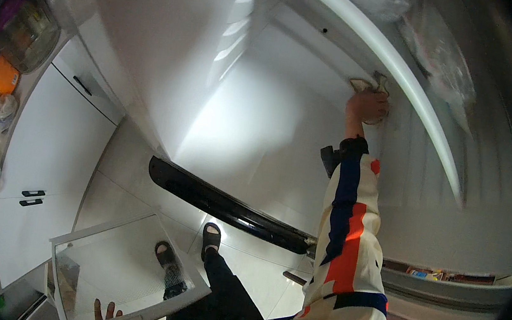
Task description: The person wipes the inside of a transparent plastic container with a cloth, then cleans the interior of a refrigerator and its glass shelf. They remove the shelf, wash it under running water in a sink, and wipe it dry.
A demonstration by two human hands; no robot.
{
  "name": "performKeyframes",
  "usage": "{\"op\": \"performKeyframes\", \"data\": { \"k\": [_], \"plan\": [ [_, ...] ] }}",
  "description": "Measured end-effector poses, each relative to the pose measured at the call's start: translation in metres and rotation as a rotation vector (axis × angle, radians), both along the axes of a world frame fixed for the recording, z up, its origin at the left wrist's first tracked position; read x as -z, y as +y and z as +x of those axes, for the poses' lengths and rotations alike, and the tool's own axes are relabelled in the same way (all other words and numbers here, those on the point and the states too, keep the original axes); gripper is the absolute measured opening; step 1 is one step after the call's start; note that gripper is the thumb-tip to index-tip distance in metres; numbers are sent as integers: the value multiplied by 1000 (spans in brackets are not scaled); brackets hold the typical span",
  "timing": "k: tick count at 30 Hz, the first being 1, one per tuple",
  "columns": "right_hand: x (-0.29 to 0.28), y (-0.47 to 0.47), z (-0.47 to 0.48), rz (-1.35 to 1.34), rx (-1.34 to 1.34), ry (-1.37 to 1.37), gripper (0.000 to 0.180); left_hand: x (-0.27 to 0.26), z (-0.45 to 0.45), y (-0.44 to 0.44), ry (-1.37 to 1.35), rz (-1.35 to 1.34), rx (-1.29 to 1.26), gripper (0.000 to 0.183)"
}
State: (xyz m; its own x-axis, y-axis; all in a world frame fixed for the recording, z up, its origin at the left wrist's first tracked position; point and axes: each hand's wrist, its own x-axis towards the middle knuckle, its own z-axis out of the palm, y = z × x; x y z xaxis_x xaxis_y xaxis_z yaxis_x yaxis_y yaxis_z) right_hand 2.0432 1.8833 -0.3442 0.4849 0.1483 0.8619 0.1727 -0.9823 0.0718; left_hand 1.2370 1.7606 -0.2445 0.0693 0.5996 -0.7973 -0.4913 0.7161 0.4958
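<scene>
My right hand [367, 107] reaches deep into a white-lined refrigerator compartment [279, 129] and is closed on a crumpled cloth [361, 84]. The cloth is pale with brownish edges and presses against the inner wall; part of it is hidden under my fingers. At the lower left, my left hand [106, 318] grips the near rim of a clear shelf panel [113, 267] with a white frame. That panel is held tilted above the floor, in front of my legs, which show through it. The picture cuts off most of the left hand.
A curved white shelf edge [393, 57] arches beside my right arm, with plastic bags [445, 63] behind it. A black trim strip [230, 209] crosses below. White cabinets [56, 145] stand left, under a counter holding bags and an orange container [2, 73]. A drawer [450, 292] is at the right.
</scene>
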Motion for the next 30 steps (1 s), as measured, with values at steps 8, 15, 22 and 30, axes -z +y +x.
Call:
{"op": "performKeyframes", "data": {
  "k": [8,15,22,30],
  "plan": [
    [-8,138,-76,280,-600,-88,50,14,7,8,-30,-2,-6,56],
    [-11,218,-129,-59,-840,-140,30,19,1,3,-24,32,-18,66],
    [-31,113,-75,-515,-870,-44,33,15,10,12,-40,17,26,66],
    [-47,-57,-24,-496,-362,352,41,14,6,14,-62,7,72,66]
  ]
}}
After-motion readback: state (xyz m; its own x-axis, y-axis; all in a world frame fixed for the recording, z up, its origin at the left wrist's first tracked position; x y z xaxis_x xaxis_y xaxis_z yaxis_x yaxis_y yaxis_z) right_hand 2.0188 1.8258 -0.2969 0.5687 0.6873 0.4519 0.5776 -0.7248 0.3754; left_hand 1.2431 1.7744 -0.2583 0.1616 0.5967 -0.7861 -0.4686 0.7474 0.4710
